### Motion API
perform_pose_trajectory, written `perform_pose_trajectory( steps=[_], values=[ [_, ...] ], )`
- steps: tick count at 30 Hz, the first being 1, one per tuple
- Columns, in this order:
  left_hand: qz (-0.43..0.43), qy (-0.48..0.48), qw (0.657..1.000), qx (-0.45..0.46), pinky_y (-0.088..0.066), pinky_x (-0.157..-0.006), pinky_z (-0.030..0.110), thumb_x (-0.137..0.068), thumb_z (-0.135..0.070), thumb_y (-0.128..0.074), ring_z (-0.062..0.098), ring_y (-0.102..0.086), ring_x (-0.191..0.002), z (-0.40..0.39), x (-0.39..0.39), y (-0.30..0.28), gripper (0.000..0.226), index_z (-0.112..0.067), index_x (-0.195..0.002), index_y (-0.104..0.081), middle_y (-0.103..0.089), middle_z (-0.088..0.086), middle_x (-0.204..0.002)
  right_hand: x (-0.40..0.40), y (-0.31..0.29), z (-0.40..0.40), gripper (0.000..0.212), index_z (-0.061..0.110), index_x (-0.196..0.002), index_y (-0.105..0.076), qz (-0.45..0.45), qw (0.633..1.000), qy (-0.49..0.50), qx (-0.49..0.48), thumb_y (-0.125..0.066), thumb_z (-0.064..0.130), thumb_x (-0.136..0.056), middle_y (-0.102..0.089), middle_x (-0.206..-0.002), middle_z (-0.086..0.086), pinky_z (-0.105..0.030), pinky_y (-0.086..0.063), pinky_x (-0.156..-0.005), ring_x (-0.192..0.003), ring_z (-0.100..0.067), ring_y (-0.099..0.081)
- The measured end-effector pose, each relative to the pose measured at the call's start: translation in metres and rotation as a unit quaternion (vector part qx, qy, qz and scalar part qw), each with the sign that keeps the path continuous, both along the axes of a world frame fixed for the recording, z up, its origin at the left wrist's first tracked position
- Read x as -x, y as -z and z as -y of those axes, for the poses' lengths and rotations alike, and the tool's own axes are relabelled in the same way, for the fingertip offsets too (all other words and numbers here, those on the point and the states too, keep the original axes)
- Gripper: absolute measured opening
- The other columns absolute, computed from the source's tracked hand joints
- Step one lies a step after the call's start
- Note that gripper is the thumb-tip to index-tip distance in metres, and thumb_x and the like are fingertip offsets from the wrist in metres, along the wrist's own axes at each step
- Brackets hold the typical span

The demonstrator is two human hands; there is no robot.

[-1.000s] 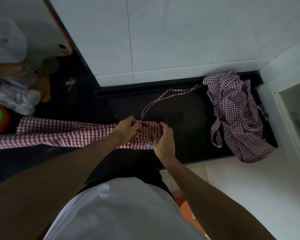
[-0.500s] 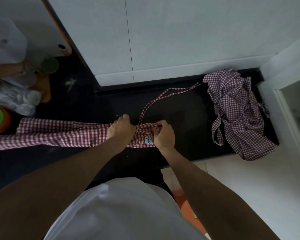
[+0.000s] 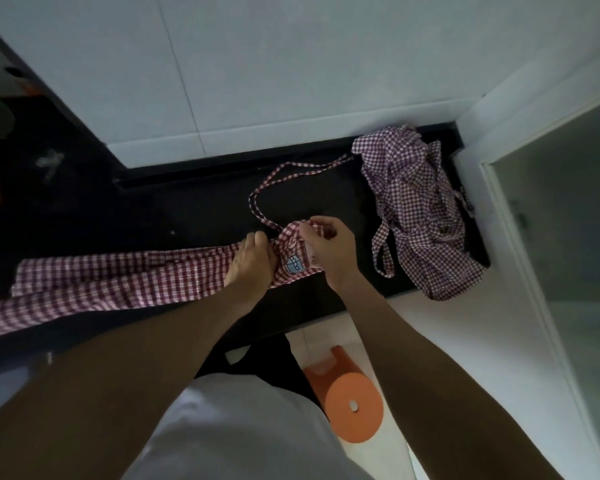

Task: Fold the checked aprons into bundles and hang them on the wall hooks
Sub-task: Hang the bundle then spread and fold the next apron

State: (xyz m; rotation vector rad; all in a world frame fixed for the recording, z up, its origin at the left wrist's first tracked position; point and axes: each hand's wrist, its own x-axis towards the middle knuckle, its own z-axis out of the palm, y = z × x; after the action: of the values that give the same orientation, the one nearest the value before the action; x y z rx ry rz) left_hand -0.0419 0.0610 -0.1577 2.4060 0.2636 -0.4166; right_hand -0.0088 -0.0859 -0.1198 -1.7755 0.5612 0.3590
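Note:
A red-and-white checked apron (image 3: 118,282) lies folded into a long strip across the black counter (image 3: 194,209). My left hand (image 3: 252,263) presses flat on the strip near its right end. My right hand (image 3: 328,249) pinches that end, which carries a small blue-and-white label, and lifts it over toward my left hand. The apron's strap (image 3: 274,181) loops away toward the back wall. A pile of crumpled checked aprons (image 3: 420,216) sits at the right end of the counter. No wall hooks are in view.
White tiled wall stands behind the counter. A white door frame (image 3: 520,209) closes off the right side. An orange stool (image 3: 354,407) stands on the pale floor below the counter edge. Dim clutter lies at the far left.
My right hand has raised the labelled end and turned it over toward the left; my left hand stays on the strip. The view has tilted down, and the stool now shows.

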Motion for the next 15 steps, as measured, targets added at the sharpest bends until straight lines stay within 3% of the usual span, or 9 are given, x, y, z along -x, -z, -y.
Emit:
perform_pose_trajectory(
  steps=[3, 5, 9, 12, 15],
  values=[
    [-0.007, 0.038, 0.999, 0.014, -0.041, -0.075, 0.031, -0.102, -0.027, -0.044, 0.013, -0.047, -0.09, 0.022, -0.008, 0.001, 0.009, -0.018, -0.103, -0.047, -0.047, -0.002, -0.101, 0.003, 0.005, 0.019, 0.067, 0.028, -0.136, -0.049, -0.09, 0.996, 0.013, -0.003, -0.077, 0.05, -0.079, -0.058, -0.126, 0.001, -0.042, -0.054, -0.095, -0.111, -0.02, -0.061],
    [-0.004, 0.059, 0.998, 0.012, -0.04, -0.071, 0.028, -0.101, -0.027, -0.047, 0.012, -0.047, -0.085, 0.031, -0.013, 0.002, 0.01, -0.017, -0.102, -0.048, -0.047, -0.003, -0.098, 0.004, 0.013, 0.029, 0.061, 0.023, -0.129, -0.057, -0.082, 0.993, -0.016, 0.083, -0.07, 0.059, -0.082, -0.063, -0.12, 0.001, -0.038, -0.053, -0.095, -0.107, -0.019, -0.063],
    [0.013, 0.068, 0.997, 0.039, -0.05, -0.065, 0.033, -0.099, -0.026, -0.052, 0.019, -0.057, -0.081, 0.031, -0.019, 0.0, 0.014, -0.013, -0.103, -0.049, -0.054, 0.003, -0.097, 0.002, 0.026, 0.047, 0.023, 0.013, -0.106, -0.069, 0.041, 0.974, -0.078, 0.207, -0.066, 0.032, -0.094, -0.065, -0.094, 0.007, -0.01, -0.044, -0.075, -0.089, -0.009, -0.063],
    [0.06, 0.15, 0.987, -0.007, -0.056, -0.076, 0.035, -0.1, -0.028, -0.051, 0.015, -0.057, -0.097, 0.026, -0.022, 0.0, 0.026, -0.019, -0.124, -0.051, -0.049, 0.004, -0.119, -0.002, 0.04, 0.06, 0.02, 0.011, -0.109, -0.068, 0.09, 0.966, -0.127, 0.209, -0.068, 0.022, -0.092, -0.067, -0.103, 0.002, -0.019, -0.048, -0.088, -0.093, -0.007, -0.058],
    [0.119, 0.271, 0.953, -0.06, -0.054, -0.083, 0.034, -0.1, -0.037, -0.044, 0.015, -0.05, -0.101, 0.018, -0.019, 0.002, 0.036, -0.024, -0.132, -0.055, -0.046, 0.005, -0.119, -0.005, 0.05, 0.061, 0.02, 0.008, -0.11, -0.068, 0.154, 0.951, -0.134, 0.233, -0.068, 0.015, -0.091, -0.063, -0.111, -0.006, -0.021, -0.045, -0.09, -0.097, -0.011, -0.059]
  ],
)
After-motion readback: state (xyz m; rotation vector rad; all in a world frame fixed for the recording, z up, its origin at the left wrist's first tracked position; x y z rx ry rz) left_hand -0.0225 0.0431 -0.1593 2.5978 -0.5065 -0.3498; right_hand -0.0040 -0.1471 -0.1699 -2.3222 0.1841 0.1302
